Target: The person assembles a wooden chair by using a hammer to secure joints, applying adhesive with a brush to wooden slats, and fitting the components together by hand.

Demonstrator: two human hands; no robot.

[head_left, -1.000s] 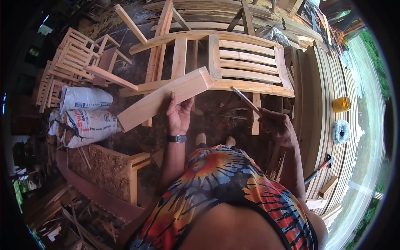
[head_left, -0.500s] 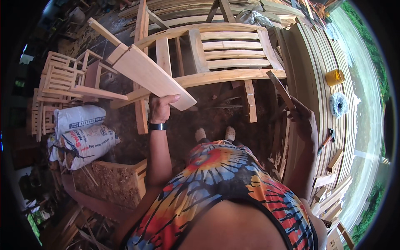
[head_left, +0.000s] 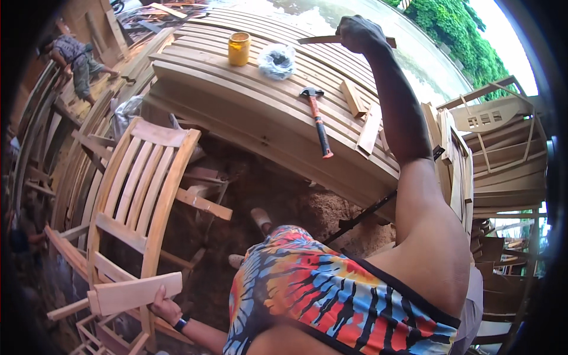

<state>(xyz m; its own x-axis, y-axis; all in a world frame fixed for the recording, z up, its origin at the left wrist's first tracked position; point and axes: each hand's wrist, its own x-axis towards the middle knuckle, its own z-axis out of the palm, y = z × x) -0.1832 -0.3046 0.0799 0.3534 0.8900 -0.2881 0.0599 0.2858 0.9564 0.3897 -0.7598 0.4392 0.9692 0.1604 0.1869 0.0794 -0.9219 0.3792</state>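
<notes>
Person at a slatted wooden bench, both hands occupied.
The left hand [head_left: 164,307] gripped a flat wooden board [head_left: 135,292] low beside a slatted chair frame [head_left: 139,195]. The right hand [head_left: 360,34] was clenched around a thin wooden strip [head_left: 316,39], raised over the bench [head_left: 248,100]. A hammer [head_left: 318,120], yellow jar [head_left: 239,48] and tape bundle [head_left: 276,60] lay on the bench.

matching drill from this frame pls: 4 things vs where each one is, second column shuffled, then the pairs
Things:
1. jar
2. hammer
3. board
4. stick

Places:
A. in the left hand, low beside the chair
B. in the raised right hand
C. standing on the stacked planks, beside a crumpled bag
D. lying on the planks, head away from the person

Pairs: 1-C, 2-D, 3-A, 4-B
</notes>
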